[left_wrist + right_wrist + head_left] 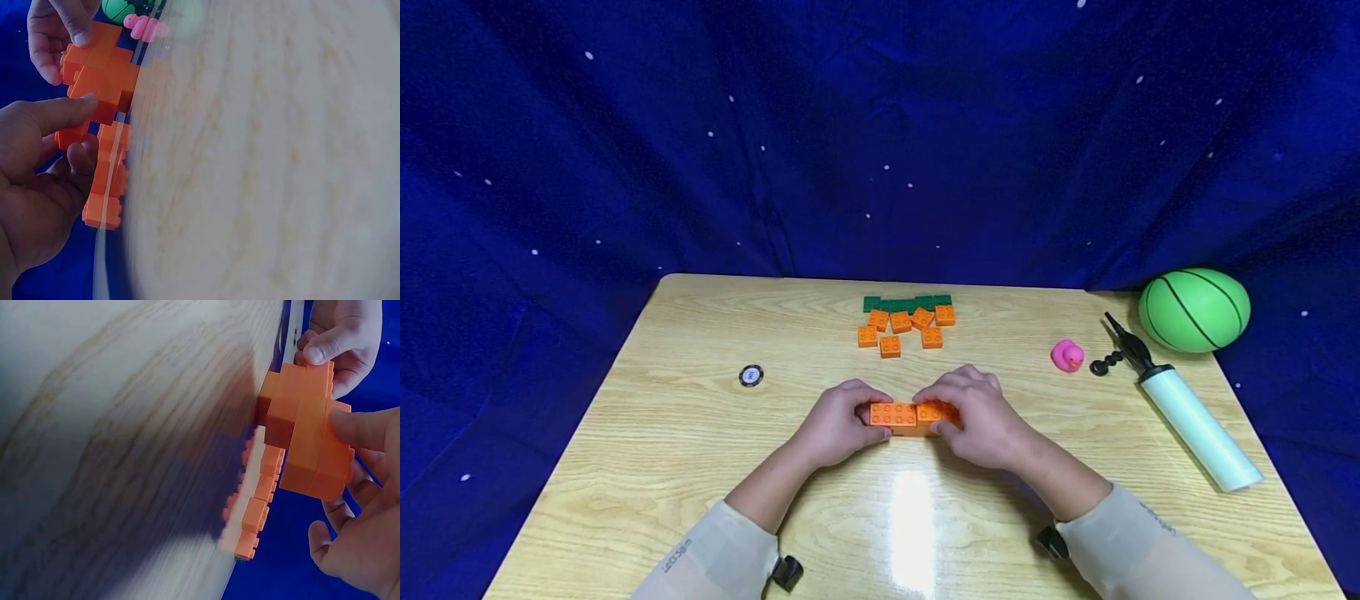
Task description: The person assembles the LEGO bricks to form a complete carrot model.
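Observation:
An assembly of orange bricks (908,417) sits on the wooden table (685,433) between both hands. My left hand (838,421) grips its left end, thumb on the near side. My right hand (977,417) grips the right end, fingers curled over the top. In the left wrist view the orange assembly (103,75) shows with my thumb pressing its side. In the right wrist view the orange assembly (306,431) is pinched by my right thumb, and the other hand holds its far end.
Several loose orange bricks (901,327) and a row of green bricks (907,303) lie further back. A round black token (751,376) lies left. A pink rubber duck (1067,356), a white hand pump (1187,412) and a green ball (1193,309) are at the right.

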### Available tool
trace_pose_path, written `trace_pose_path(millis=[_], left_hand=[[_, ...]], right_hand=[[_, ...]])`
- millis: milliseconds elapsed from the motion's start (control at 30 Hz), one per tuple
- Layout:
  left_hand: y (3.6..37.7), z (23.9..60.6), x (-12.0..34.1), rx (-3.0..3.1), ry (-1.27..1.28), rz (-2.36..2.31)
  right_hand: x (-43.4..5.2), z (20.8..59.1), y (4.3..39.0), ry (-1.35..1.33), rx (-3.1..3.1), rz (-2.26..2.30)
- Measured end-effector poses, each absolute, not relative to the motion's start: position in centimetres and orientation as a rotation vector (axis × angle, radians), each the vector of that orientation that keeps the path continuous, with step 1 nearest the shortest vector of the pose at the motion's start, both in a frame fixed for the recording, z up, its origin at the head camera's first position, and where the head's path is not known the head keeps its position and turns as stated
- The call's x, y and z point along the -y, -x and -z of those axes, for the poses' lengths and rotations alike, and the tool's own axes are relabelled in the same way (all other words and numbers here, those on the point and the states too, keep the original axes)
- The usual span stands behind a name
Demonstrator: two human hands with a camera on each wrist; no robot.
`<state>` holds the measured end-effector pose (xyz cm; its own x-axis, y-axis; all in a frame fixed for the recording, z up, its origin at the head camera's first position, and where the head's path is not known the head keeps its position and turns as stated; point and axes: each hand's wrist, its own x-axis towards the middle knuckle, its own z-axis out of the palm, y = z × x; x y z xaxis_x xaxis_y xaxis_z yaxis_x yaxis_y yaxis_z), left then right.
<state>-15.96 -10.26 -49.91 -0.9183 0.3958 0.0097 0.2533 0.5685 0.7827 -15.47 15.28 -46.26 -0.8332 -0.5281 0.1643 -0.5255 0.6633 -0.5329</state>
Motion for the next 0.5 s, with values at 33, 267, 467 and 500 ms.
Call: trace_pose_path(millis=[33, 267, 467, 500], left_hand=[[15.96, 49.89, 10.25, -2.630, -0.549, -1.275], [16.01, 49.74, 10.26, -2.631, -0.552, -1.267], [15.98, 49.57, 10.29, -2.644, -0.552, -1.238], [15.97, 49.56, 10.28, -2.642, -0.549, -1.235]], right_hand=[[-15.27, 46.28, 15.53, 0.908, -2.863, 0.911], [-15.36, 46.41, 15.72, 0.903, -2.833, 0.942], [-15.75, 46.77, 15.72, 0.905, -2.788, 0.985], [-15.85, 46.89, 15.71, 0.902, -2.776, 0.995]])
